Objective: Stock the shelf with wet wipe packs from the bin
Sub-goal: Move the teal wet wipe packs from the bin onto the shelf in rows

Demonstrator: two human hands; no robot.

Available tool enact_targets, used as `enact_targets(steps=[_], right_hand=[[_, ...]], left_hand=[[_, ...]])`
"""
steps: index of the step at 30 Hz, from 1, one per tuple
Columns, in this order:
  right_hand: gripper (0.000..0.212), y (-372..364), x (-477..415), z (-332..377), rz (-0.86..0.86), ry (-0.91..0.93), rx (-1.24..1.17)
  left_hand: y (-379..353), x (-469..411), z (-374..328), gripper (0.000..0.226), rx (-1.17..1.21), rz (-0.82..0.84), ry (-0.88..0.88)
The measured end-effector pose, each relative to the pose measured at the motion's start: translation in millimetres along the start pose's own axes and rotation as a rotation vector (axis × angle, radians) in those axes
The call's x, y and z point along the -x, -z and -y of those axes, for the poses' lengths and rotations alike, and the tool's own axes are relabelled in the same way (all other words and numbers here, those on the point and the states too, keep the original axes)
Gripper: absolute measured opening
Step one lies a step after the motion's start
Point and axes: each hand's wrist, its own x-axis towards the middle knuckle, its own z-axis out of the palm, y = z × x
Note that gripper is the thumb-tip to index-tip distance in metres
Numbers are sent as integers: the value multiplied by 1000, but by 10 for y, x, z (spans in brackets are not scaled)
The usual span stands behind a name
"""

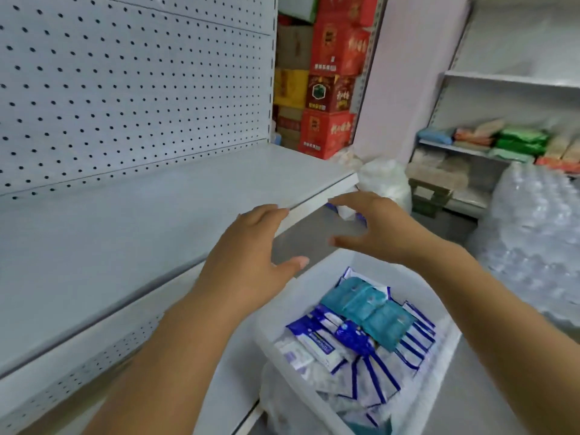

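Observation:
A translucent white bin (314, 277) stands on the floor at lower right, filled with several blue-and-white wet wipe packs (320, 343) and teal packs (367, 306). The white metal shelf (125, 227) with a pegboard back stretches across the left and holds nothing. My left hand (251, 255) hovers over the shelf's front edge, fingers spread and empty. My right hand (379, 227) hangs above the bin's far end, fingers spread and empty. Beyond its fingers, a blue-and-white pack (348, 213) shows just under the shelf's right corner.
Stacked red and yellow cartons (329, 89) stand behind the shelf end. Another shelving unit (508, 80) at the right carries green and orange packets. Shrink-wrapped water bottles (533, 233) are piled at the far right. A white plastic bag (386, 180) lies on the floor.

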Motion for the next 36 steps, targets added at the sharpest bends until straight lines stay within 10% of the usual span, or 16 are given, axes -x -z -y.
enact_targets(steps=[14,25,36], right_hand=[[57,-1241,683,-1584,703,-378,250],[91,-1529,649,-1763,706,-236,491],[38,-1395,231,-1848,720,-229,211]], left_hand=[[-1201,366,581,75,-204,381,65],[-1588,588,845,90,-168,548,305],[-1636,622,893,90,-214,567,311]])
